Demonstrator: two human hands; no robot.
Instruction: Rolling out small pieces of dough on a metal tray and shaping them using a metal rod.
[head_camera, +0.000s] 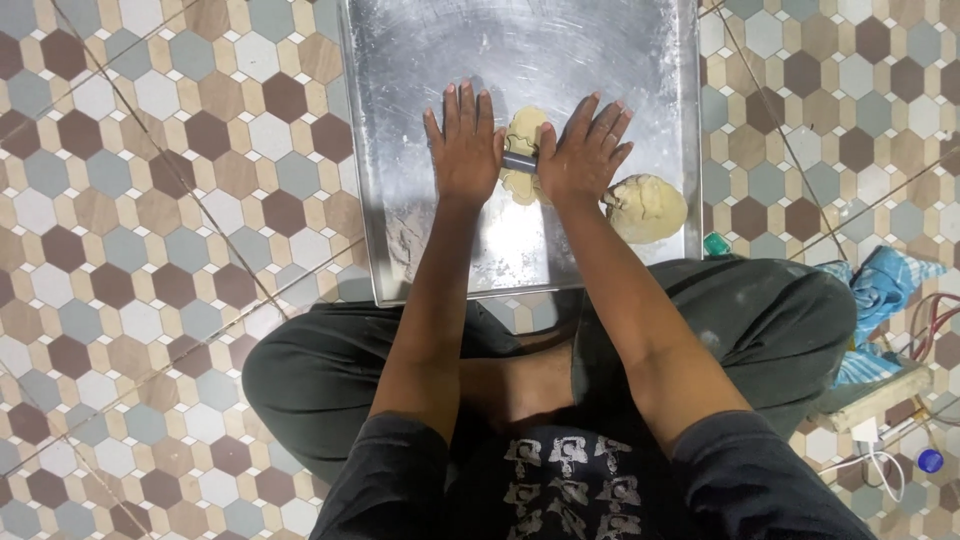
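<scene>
I sit cross-legged on a tiled floor before a large metal tray (420, 60). My left hand (464, 140) and my right hand (583, 150) lie flat, fingers spread, pressing down on a metal rolling rod (519, 162) that runs between them. Under the rod lies a small flattened piece of pale dough (524, 130), partly hidden by both hands. A bigger lump of dough (645, 207) rests on the tray just right of my right wrist. Flour dusts the tray near its front left corner.
Hexagon-patterned floor tiles (150, 200) surround the tray. At the right lie a blue cloth (885, 285), a wooden block (875, 400), a white charger with cable (868, 440) and a small green object (716, 243) by the tray's corner.
</scene>
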